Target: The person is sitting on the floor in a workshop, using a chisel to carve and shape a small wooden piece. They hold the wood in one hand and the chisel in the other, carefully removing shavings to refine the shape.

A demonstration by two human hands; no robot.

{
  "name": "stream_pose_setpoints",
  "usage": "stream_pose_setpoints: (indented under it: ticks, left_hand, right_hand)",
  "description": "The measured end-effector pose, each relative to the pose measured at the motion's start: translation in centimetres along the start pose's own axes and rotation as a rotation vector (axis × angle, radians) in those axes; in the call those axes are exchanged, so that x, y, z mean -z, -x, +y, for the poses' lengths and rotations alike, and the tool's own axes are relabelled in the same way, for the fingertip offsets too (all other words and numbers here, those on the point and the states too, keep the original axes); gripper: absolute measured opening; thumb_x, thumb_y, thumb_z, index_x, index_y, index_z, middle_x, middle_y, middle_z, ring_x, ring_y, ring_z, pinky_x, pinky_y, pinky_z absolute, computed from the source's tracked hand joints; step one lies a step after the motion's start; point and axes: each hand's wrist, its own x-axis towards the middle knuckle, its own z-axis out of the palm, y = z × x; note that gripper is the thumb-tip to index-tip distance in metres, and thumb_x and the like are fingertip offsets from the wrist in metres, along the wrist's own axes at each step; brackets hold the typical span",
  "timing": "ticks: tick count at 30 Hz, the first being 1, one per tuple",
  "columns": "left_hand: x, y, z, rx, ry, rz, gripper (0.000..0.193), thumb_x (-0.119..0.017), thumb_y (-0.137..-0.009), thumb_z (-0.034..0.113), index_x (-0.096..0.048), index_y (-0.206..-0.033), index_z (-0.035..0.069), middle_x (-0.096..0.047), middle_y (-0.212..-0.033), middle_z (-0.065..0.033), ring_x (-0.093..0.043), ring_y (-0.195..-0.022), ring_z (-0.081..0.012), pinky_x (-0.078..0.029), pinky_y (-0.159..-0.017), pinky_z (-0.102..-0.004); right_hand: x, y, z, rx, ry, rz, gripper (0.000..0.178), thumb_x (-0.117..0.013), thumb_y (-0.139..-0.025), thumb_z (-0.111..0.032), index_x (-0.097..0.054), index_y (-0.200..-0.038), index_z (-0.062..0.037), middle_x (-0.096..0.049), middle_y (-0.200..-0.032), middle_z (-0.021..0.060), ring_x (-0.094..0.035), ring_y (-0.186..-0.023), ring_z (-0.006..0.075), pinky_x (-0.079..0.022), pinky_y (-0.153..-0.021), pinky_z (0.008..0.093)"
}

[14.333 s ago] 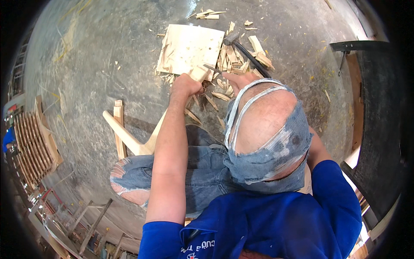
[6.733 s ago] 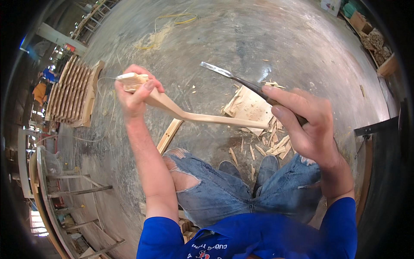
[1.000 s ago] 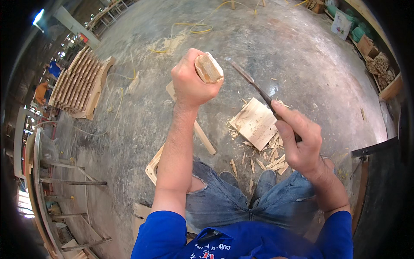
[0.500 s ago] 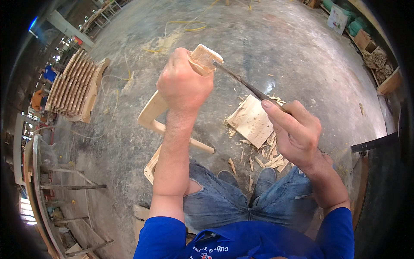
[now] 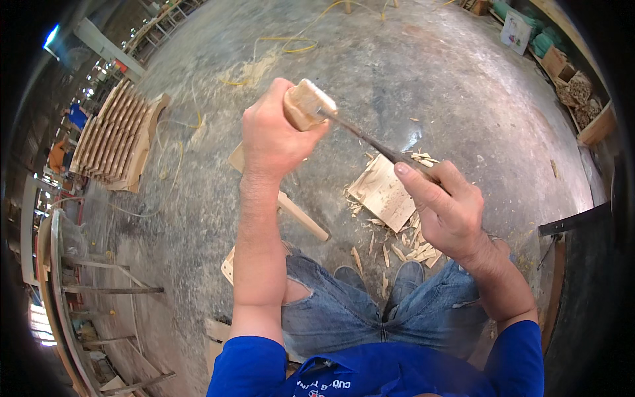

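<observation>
My left hand is closed round a pale wooden block, held up ahead of me with its whitish end face uppermost. My right hand grips the near end of a long, narrow, dark tool, thumb laid along it. The tool's thin far end meets the block's right side; whether it cuts or only touches cannot be made out. Below my left forearm is a rounded wooden leg, partly hidden by the arm. Part of a flat wooden piece shows beside my left wrist.
On the concrete floor lies a square board, surrounded by wood chips near my shoes. Stacked curved wooden parts stand at the left. A yellow hose runs across the far floor. A metal-legged rack is at the near left.
My left hand has tilted the wooden block and lowered it slightly, and the flat piece below shows less. My right hand with the tool has shifted a little left and down.
</observation>
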Motion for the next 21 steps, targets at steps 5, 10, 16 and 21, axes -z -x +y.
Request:
stream_pose_setpoints:
  ticks: [5, 10, 16, 21]
  left_hand:
    - [-0.3, 0.0, -0.4, 0.008, 0.018, -0.007, 0.037, -0.091, -0.071, 0.012, -0.066, -0.099, 0.006, -0.076, -0.081, -0.0075, -0.078, -0.075, -0.0215, -0.06, -0.068, -0.0348]
    - [-0.4, 0.1, -0.1, -0.014, -0.148, 0.036, 0.035, -0.088, -0.072, 0.013, -0.068, -0.1, 0.006, -0.077, -0.082, -0.009, -0.079, -0.077, -0.0251, -0.06, -0.068, -0.0371]
    - [-0.4, 0.0, -0.6, -0.025, -0.195, 0.101, 0.034, -0.087, -0.071, 0.013, -0.067, -0.098, 0.006, -0.076, -0.082, -0.0111, -0.079, -0.078, -0.0288, -0.061, -0.069, -0.0398]
    - [-0.2, 0.1, -0.8, -0.005, -0.138, 0.084, 0.036, -0.088, -0.07, 0.011, -0.066, -0.098, 0.006, -0.076, -0.083, -0.0112, -0.08, -0.079, -0.0278, -0.061, -0.07, -0.039]
  right_hand:
    - [0.2, -0.4, -1.0, 0.012, 0.014, 0.011, 0.062, -0.076, -0.077, 0.01, -0.075, -0.134, -0.0149, -0.065, -0.096, 0.0082, -0.065, -0.07, 0.0186, -0.057, -0.053, 0.0331]
    - [0.3, -0.3, -1.0, 0.01, 0.071, 0.01, 0.063, -0.075, -0.077, 0.01, -0.075, -0.135, -0.0139, -0.065, -0.096, 0.0081, -0.065, -0.069, 0.0182, -0.056, -0.053, 0.0331]
    - [-0.5, -0.4, -0.2, 0.029, 0.062, 0.027, 0.068, -0.073, -0.073, 0.012, -0.075, -0.136, -0.0153, -0.051, -0.082, 0.0051, -0.057, -0.062, 0.0173, -0.048, -0.049, 0.0361]
    - [-0.9, -0.4, 0.3, 0.031, 0.024, 0.048, 0.068, -0.074, -0.073, 0.011, -0.075, -0.135, -0.0168, -0.046, -0.077, 0.0042, -0.053, -0.059, 0.0173, -0.045, -0.048, 0.0358]
